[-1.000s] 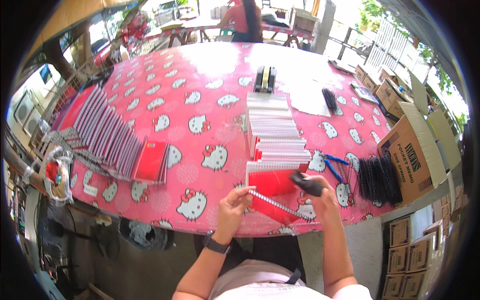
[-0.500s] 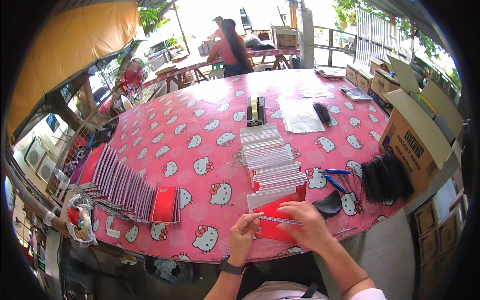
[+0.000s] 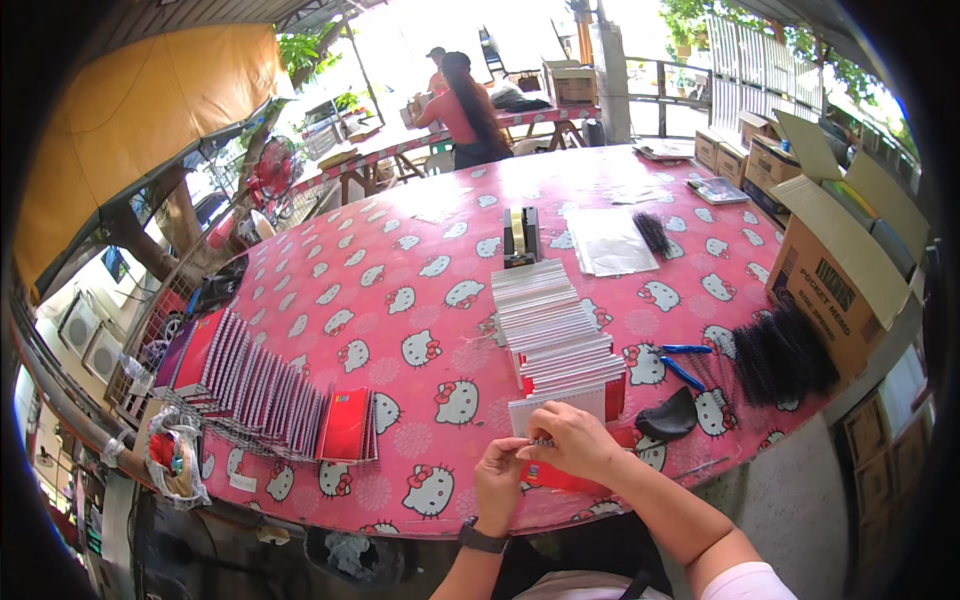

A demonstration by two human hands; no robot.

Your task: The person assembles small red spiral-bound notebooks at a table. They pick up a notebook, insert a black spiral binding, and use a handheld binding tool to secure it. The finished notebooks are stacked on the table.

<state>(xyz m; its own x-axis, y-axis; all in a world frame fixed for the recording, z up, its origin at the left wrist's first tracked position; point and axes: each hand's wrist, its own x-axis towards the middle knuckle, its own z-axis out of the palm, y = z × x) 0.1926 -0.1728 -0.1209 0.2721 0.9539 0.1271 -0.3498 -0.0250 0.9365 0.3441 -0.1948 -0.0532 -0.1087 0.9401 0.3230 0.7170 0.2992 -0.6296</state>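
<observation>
A red-covered memo pad (image 3: 562,479) lies at the table's near edge, partly hidden under my hands. My left hand (image 3: 497,472) pinches at the left end of its bound edge, thumb and fingers pressed together. Right beside it, my right hand (image 3: 568,440) is closed with its fingertips at the same spot. Whatever small part of the coil they grip there is hidden. Just beyond the hands runs a long leaning stack of memo pads (image 3: 558,320) with white page edges and red covers. To the left, spiral-bound pads (image 3: 262,390) stand in a slanting row, a red one in front.
Blue-handled pliers (image 3: 684,366), a black curved piece (image 3: 667,415) and a heap of black spiral coils (image 3: 785,360) lie to the right. A tape dispenser (image 3: 521,242) and white sheets (image 3: 612,241) are beyond the stack. An open carton (image 3: 835,275) stands far right. Two people work behind.
My right hand has moved left along the pad's bound edge to meet my left hand. The view has shifted slightly; the person behind has raised their arms toward a box.
</observation>
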